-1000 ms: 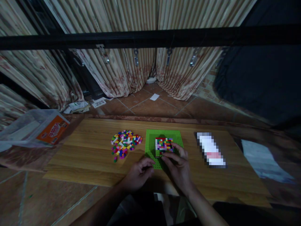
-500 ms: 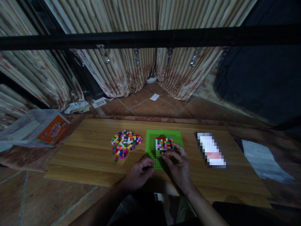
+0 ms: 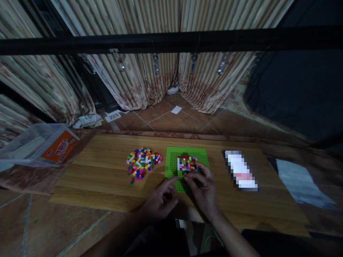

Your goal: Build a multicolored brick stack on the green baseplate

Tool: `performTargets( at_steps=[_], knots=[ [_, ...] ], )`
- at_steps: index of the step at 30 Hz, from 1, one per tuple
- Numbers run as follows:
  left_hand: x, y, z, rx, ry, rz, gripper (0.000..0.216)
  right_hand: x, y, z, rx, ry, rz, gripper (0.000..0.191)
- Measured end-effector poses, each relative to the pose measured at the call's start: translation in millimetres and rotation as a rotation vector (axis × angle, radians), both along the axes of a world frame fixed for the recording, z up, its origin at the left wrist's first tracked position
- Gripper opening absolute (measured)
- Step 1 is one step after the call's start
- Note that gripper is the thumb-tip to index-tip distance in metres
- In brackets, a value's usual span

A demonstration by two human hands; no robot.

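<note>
On a wooden tabletop with a light brown grain (image 3: 102, 167), a person worked with two bare hands close together, near the front edge. A square, bright green, studded plastic baseplate (image 3: 171, 155) lay in front of them, and over it sat a compact, multicoloured block of small plastic bricks (image 3: 185, 165), where both hands could reach it. To the left, apart from the baseplate, a loose heap of small, mixed-colour plastic bricks (image 3: 143, 162) was spread out, probably so that single pieces were easy to pick. The right hand (image 3: 205, 189) held the block at its near right side, its thumb and fingers bent around the edge, seemingly to steady it; whether a separate brick was pinched there could not be told. The left hand (image 3: 159, 200) was partly open, its index finger stretched to the block's near left edge, its thumb held apart and its other fingers curled, with nothing seen in its grasp. Both forearms came up from below, angled inward. A bright, pixelated, slanted rectangular object (image 3: 241, 171) lay to the right, well apart from the hands.
</note>
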State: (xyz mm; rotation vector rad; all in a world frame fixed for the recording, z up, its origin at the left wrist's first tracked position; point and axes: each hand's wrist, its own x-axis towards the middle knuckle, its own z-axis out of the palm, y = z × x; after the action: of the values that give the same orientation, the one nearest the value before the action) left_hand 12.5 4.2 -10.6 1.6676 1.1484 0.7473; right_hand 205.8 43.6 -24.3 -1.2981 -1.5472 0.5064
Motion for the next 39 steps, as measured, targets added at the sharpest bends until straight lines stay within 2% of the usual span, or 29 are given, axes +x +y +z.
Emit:
performTargets(
  at_steps=[11, 23, 39],
  knots=[
    [16, 11, 2.8, 0.14, 0.313, -0.078, 0.059, 1, 0, 4.1, 0.01, -0.033, 0.011, 0.007],
    [23, 6, -11.8, 0.277, 0.417, -0.058, 0.064, 0, 0, 5.6, 0.008, -0.024, 0.027, 0.009],
    [26, 8, -17.6, 0.335, 0.482, -0.042, 0.067, 0, 1, 8.1, -0.042, -0.008, 0.036, 0.01]
  ],
)
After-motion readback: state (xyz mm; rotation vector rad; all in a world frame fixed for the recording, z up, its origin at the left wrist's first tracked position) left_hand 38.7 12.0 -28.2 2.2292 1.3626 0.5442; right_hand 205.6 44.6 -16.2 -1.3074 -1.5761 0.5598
